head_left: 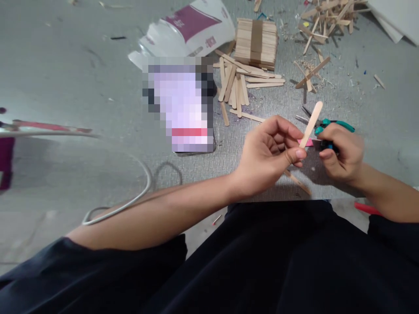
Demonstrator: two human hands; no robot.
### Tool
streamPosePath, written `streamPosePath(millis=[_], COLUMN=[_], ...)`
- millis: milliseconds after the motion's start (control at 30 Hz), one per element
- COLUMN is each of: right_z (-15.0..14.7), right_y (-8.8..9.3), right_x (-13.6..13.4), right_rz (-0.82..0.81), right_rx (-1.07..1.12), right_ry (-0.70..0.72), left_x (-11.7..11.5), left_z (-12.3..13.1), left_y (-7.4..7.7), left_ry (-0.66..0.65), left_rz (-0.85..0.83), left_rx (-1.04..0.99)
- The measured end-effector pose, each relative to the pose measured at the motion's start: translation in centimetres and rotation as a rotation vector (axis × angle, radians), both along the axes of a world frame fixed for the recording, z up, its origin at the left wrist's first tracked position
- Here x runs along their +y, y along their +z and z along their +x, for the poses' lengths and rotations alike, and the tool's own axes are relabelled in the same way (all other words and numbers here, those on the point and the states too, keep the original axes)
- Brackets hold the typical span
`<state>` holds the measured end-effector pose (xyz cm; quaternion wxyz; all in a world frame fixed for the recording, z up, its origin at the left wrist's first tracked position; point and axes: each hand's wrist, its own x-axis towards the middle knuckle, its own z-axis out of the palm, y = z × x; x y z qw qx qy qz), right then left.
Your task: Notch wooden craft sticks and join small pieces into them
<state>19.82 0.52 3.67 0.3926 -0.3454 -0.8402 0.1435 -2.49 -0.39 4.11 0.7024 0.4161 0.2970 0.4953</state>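
My left hand (268,152) pinches a wooden craft stick (312,122) between thumb and fingers, the stick tilted up to the right. A small pink piece (306,142) shows behind the stick at my left fingertips. My right hand (343,152) is closed around a dark-handled knife (317,145), whose short grey blade meets the pink piece; most of its handle is hidden by my fingers. Just beyond my right hand lie pliers with teal handles (340,125), jaws apart. One more craft stick (297,182) is on the table under my hands.
A phone-like device (193,149), blurred out, lies left of my hands. Behind it are a white and purple bag (196,26), a banded stack of craft sticks (270,41) and loose sticks (234,83). Stick scraps (330,19) lie far right. A grey cable (147,174) loops over my left forearm.
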Motion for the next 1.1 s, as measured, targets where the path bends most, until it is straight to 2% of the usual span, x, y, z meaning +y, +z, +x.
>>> streamPosePath(millis=[333,533,733,1100], right_z=[0.2,0.3,0.5,0.7], right_y=[0.6,1.2,1.3,1.9], right_x=[0.0,-0.1,-0.4,-0.5], right_rz=[-0.052,-0.069,-0.17,-0.26], right_rx=[-0.063,-0.096,-0.062,-0.005], right_ry=[0.029,0.0,-0.013,-0.02], left_x=[-0.1,0.1,0.0,0.1], left_z=[-0.2,-0.2,-0.2,-0.3], left_y=[0.2,0.4,0.4,0.3], left_ry=[-0.053,-0.076,-0.087,-0.121], left_rz=[0.013,-0.018,-0.049,-0.058], left_rx=[0.001,-0.031,-0.032,-0.056])
